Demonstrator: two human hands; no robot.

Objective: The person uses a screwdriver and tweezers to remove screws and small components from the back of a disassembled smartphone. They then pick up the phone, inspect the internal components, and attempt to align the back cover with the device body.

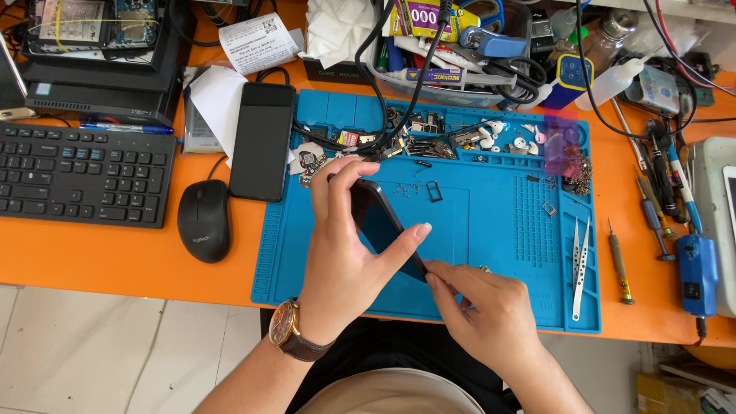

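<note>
Clamped around the dark smartphone (383,226), the left hand's (341,261) grip holds it tilted above the blue repair mat (491,253), fingers over its upper edge, thumb on the screen. At the phone's lower corner the right hand's (483,310) fingertips (438,274) pinch together. The phone looks closed, so opening it seems barely begun; tweezers (580,264) lie untouched on the orange counter (115,253) side.

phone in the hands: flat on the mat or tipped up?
Tipped up. The left hand holds the dark phone on edge above the blue mat; the right hand pinches its lower corner.
</note>
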